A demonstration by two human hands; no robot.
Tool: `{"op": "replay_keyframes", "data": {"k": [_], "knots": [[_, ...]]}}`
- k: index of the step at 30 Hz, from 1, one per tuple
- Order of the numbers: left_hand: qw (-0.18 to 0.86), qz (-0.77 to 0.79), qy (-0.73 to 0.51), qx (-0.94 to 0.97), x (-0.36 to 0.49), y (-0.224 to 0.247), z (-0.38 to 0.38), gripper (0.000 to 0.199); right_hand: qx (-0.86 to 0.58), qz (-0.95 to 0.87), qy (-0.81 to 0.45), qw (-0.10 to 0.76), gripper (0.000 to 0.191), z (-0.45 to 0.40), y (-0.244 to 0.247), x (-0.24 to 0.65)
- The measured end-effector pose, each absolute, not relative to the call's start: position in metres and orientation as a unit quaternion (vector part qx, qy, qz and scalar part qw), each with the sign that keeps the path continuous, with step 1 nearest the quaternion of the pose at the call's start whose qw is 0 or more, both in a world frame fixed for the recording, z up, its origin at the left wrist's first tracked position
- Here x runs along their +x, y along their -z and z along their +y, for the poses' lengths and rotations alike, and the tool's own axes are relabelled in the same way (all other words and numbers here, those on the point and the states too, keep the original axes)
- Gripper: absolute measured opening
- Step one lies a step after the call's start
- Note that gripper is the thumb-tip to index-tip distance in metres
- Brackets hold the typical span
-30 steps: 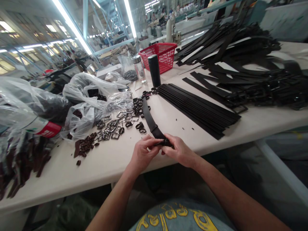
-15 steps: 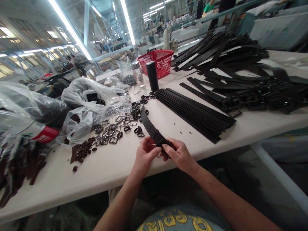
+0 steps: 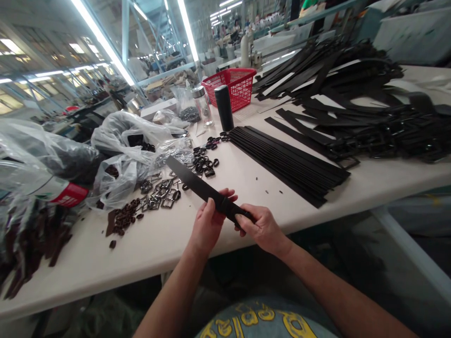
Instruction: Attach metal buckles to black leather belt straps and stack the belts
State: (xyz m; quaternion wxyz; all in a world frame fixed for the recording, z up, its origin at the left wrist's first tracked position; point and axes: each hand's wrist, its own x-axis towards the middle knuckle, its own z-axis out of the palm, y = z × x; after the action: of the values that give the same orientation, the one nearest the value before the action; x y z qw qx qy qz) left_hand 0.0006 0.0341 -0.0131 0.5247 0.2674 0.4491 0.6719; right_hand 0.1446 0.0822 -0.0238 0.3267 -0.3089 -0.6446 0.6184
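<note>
The right hand (image 3: 259,226) grips the strap (image 3: 197,184) at its near end; the left hand (image 3: 209,223), earlier close beside it, has moved up and pinches it farther along. The strap, above the table (image 3: 151,244), now slants left toward the buckles (image 3: 164,191).

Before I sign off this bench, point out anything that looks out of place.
Nothing looks damaged. Slightly untidy: three tiny dark scraps lie loose on the table, and one brown loop sits apart from its pile.
</note>
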Motion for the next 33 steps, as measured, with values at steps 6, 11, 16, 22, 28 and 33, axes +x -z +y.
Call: {"op": "replay_keyframes", "data": {"k": [6, 11, 16, 22, 28, 33], "knots": [[0.554, 0.412, -0.687, 0.228, 0.017, 0.008, 0.034, 0.033, -0.329, -0.660, -0.594, 0.321, 0.018, 0.083, 0.026, 0.142], [0.493, 0.448, -0.683, 0.300, 0.022, 0.014, 0.027, 0.025, -0.332, -0.688, -0.560, 0.319, 0.020, 0.082, 0.025, 0.140], [0.489, 0.466, -0.673, 0.302, 0.024, 0.017, 0.027, 0.022, -0.324, -0.709, -0.540, 0.318, 0.023, 0.081, 0.027, 0.141], [0.531, 0.462, -0.661, 0.262, 0.029, 0.019, 0.028, 0.025, -0.298, -0.746, -0.489, 0.341, 0.026, 0.082, 0.027, 0.143], [0.562, 0.434, -0.665, 0.232, 0.030, 0.021, 0.022, 0.035, -0.273, -0.708, -0.555, 0.341, 0.029, 0.086, 0.023, 0.146], [0.583, 0.402, -0.662, 0.244, 0.030, 0.022, 0.019, 0.046, -0.265, -0.674, -0.608, 0.326, 0.028, 0.090, 0.028, 0.147]]}}
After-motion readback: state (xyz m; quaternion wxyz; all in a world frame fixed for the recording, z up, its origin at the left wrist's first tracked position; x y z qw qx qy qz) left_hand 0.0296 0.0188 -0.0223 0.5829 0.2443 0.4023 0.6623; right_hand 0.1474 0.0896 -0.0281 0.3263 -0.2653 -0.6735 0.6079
